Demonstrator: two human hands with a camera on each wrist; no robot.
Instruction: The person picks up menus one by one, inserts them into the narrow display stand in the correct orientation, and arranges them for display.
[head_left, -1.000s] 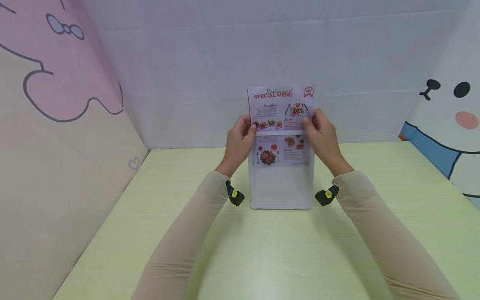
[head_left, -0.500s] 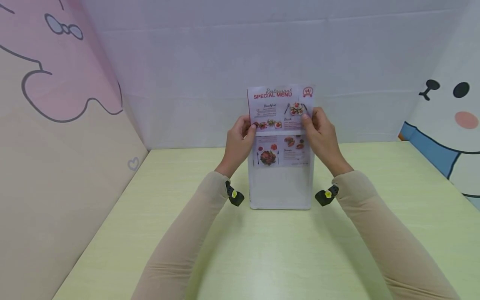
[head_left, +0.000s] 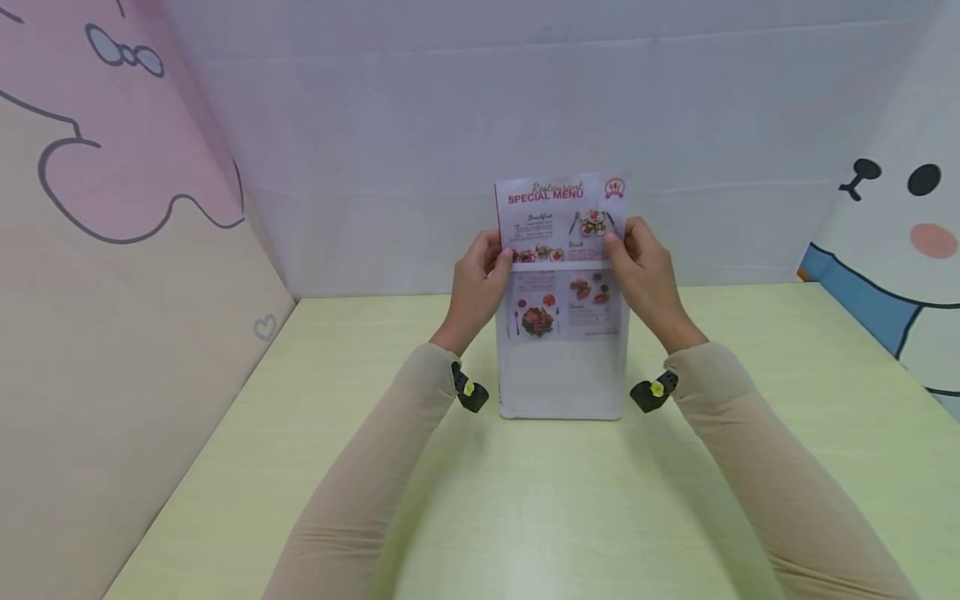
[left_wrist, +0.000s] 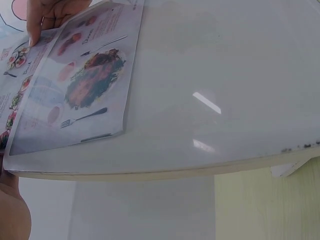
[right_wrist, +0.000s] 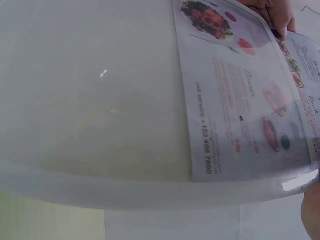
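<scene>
A printed "Special Menu" sheet (head_left: 561,218) stands upright, its lower half inside a clear upright holder (head_left: 561,379) on the pale green table (head_left: 480,500). My left hand (head_left: 480,279) pinches the sheet's left edge just above the holder's top rim. On the other side, my right hand (head_left: 645,271) pinches the right edge at the same height. The left wrist view shows the menu (left_wrist: 75,85) behind the glossy holder face (left_wrist: 210,100). In the right wrist view the menu (right_wrist: 240,100) lies under the same clear panel (right_wrist: 100,100).
Cartoon panels wall in the table: pink on the left (head_left: 112,208), plain white at the back (head_left: 525,100), a bear face on the right (head_left: 900,233). Small black camera mounts (head_left: 469,390) sit at both wrists.
The menu sheet has slid a little further down into the holder. Both hands keep their grip and have barely moved.
</scene>
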